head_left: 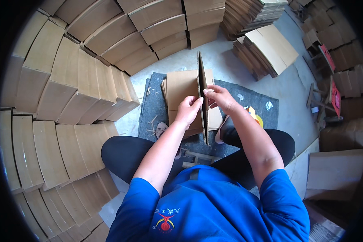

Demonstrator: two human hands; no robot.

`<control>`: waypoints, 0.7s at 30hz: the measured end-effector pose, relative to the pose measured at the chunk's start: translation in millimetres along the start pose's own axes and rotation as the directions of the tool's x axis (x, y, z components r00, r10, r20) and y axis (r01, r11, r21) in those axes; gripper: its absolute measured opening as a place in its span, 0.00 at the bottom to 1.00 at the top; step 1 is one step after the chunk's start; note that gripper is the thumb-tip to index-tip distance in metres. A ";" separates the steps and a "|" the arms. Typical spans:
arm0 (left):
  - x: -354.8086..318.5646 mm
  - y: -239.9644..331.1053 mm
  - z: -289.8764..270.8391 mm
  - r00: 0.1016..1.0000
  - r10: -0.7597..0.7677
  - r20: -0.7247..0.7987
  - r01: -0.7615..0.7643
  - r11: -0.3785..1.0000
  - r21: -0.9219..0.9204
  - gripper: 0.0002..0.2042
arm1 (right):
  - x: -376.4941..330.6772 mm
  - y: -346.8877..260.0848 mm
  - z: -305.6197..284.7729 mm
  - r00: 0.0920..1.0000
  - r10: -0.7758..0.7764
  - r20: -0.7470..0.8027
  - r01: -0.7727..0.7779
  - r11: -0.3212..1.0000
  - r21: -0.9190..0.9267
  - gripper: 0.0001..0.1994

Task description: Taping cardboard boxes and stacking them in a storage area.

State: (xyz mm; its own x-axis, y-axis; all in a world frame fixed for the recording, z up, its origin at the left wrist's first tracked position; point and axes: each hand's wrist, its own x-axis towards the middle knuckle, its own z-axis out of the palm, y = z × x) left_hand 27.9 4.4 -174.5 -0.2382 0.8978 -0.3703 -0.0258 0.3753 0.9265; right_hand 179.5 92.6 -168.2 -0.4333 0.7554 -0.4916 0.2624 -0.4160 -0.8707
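Observation:
A folded cardboard box blank [201, 74] stands upright, almost edge-on to me, between my two hands. My left hand [188, 111] grips its left face near the middle, with the thumb by the edge. From the other side my right hand [221, 99] pinches the cardboard, and its far fingers are partly hidden. The blank's two layers part slightly along the near edge. Beneath it lies a small stack of flat cardboard blanks [176, 90] on a dark grey mat [149, 107].
Rows of brown cartons [88, 88] are piled high at the left and far side. Flat cardboard stacks [272, 48] stand at the far right. A yellow-and-white object [255, 116] lies by my right knee. Red-topped stools [335, 97] and a carton [330, 171] are at the right.

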 end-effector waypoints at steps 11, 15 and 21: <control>20.3 18.2 -61.0 0.866 0.445 -0.226 -0.138 0.649 0.748 0.13 | -83.8 -57.2 15.7 0.988 -0.144 0.053 0.104 0.373 -0.922 0.13; 39.2 30.5 -64.4 0.890 0.409 -0.202 -0.074 0.567 0.821 0.15 | -81.2 -23.8 30.3 0.983 -0.182 0.009 0.078 0.376 -0.923 0.12; 42.9 22.2 -47.0 0.895 0.397 -0.205 -0.049 0.544 0.838 0.18 | -71.2 12.2 42.1 0.931 -0.331 -0.154 0.053 0.539 -0.840 0.12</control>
State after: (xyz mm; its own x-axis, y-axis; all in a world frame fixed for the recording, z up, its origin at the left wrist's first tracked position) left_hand -28.6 40.5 -166.7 -0.4227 0.9049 0.0497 0.8108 0.3532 0.4667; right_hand 177.3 12.4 -144.6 -0.3573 0.9190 -0.1665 0.8434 0.2409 -0.4803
